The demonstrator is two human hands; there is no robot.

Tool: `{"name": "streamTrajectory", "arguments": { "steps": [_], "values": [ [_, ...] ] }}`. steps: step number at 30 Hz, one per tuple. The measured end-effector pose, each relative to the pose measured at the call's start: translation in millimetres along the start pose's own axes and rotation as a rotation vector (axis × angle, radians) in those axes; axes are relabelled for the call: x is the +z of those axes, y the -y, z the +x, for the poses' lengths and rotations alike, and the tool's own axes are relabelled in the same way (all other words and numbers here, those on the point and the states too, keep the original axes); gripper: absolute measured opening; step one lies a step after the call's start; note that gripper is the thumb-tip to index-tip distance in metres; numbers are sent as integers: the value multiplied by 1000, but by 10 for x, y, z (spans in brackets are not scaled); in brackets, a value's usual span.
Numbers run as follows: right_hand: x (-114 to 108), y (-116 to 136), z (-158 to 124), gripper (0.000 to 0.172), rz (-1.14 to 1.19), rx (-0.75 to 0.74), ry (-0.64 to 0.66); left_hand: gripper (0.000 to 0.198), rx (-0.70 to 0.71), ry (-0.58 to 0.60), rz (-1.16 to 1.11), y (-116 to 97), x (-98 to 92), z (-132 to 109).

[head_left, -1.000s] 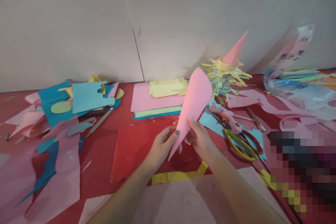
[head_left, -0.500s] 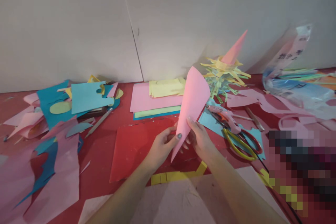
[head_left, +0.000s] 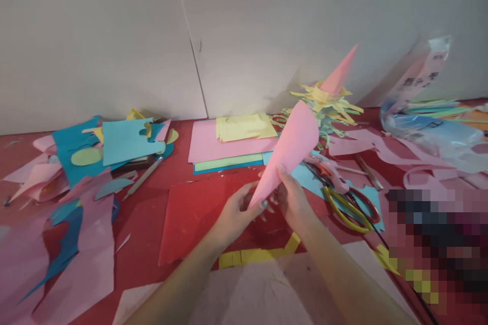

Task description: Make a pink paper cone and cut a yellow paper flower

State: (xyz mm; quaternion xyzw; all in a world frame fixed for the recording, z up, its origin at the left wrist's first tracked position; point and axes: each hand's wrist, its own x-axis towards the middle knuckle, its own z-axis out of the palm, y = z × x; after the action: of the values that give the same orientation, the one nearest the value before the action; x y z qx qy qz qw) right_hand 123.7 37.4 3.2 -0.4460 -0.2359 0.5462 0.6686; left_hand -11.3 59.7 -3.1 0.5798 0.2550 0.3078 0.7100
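A pink paper cone (head_left: 292, 144) is held between both hands, its wide end up and to the right. My left hand (head_left: 238, 213) grips it near the pointed lower end, thumb on the front. Higher on the right side, my right hand (head_left: 293, 200) is closed on the cone, with its thumb against the paper and its other fingers behind. Beneath the hands lies a red board (head_left: 198, 218). A strip of yellow paper (head_left: 255, 256) with fold lines rests just in front of the board.
Stacked paper sheets (head_left: 206, 144) lie behind the board. Scissors (head_left: 346, 213) and a pink glue gun (head_left: 335, 175) sit on blue paper at right. A fringed paper figure with a pink cone top (head_left: 339, 71) stands behind. Paper scraps (head_left: 91, 244) cover the left.
The cone has tilted further right, its wide end moving right and slightly down. Its pointed end has risen into my left hand. Both hands keep hold of it.
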Motion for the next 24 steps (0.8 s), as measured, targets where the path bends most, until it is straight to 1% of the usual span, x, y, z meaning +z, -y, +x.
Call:
{"name": "streamTrajectory", "arguments": {
  "steps": [2, 5, 9, 13, 17, 20, 24],
  "values": [
    [-14, -4, 18, 40, 20, -25, -11, 41, 15, -27, 12, 13, -5, 1],
    [-34, -18, 43, 38, 38, -59, -57, 39, 21, -99, 23, 26, -7, 3],
    [-44, -26, 57, 36, 42, -91, -118, 36, -11, -198, 32, 25, 0, 15],
    [-42, -19, 53, 34, 55, -114, -125, 30, -50, -298, 13, 34, 4, 29],
    [-25, -12, 41, 31, 78, -174, -122, 26, -51, -347, 43, 54, 3, 24],
    [-7, -9, 34, 31, 53, -197, -133, 25, -32, -378, 73, 60, 4, 19],
    [6, -3, 29, 32, 42, -213, -160, 24, -15, -373, 83, 66, 4, 25]
  ]
}}
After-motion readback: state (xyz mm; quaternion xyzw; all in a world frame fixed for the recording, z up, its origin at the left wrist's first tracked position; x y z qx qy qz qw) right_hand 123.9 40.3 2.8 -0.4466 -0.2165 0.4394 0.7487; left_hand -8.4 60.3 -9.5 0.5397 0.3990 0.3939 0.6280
